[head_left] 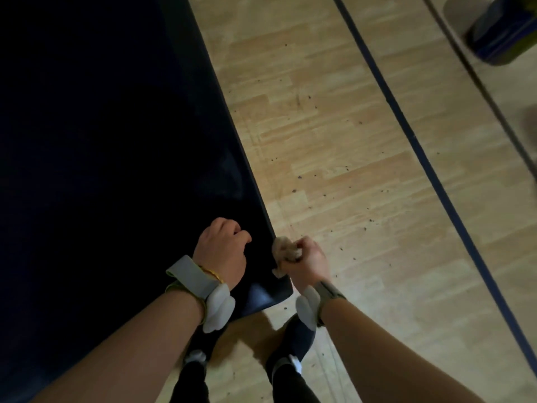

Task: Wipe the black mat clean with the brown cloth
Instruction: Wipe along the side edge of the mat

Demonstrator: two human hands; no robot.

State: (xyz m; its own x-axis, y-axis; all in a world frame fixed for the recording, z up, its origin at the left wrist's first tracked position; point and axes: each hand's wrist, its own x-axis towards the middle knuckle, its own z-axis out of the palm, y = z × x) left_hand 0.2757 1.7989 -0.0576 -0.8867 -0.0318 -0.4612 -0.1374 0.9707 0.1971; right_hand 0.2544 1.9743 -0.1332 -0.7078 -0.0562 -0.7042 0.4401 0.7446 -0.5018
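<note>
The black mat (110,135) covers the left half of the head view and lies on a wooden floor. Its near right corner curls up a little by my wrists. My right hand (308,257) grips the bunched brown cloth (286,251) just off the mat's right edge. My left hand (222,250) hovers over or rests on the mat near that corner, fingers curled with nothing visible in them.
Dark crumbs (296,175) are scattered over the wooden floor (334,141) right of the mat. A dark line (406,132) runs diagonally across the floor. A dark blue object (502,30) sits at the top right. My feet (296,341) stand at the mat's near corner.
</note>
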